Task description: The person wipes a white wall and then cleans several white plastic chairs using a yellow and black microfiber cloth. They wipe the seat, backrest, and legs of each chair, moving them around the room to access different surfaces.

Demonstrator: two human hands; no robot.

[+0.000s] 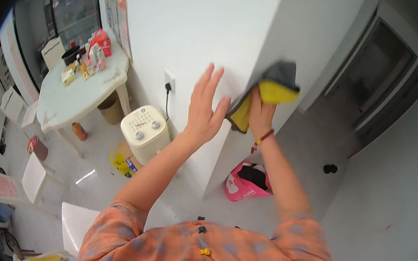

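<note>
My right hand (262,114) holds a yellow and grey cleaning cloth (276,90) against the side face of a white wall corner (229,153). Part of the cloth folds up above my fingers, and another part hangs down to their left, by the corner's edge. My left hand (206,104) is raised with fingers spread, in front of the wall's other face, and carries nothing. Whether its palm touches the wall, I cannot tell. Left of it, a wall socket (171,81) has a black plug in it.
A cream air fryer (145,129) stands low by the wall. Beneath my right forearm sits a pink bag (245,185) on the floor. Farther left are a table (78,92) bearing food packages, a waste bin (112,109) and white chairs (34,178). At right, doorways (381,70) open off a corridor.
</note>
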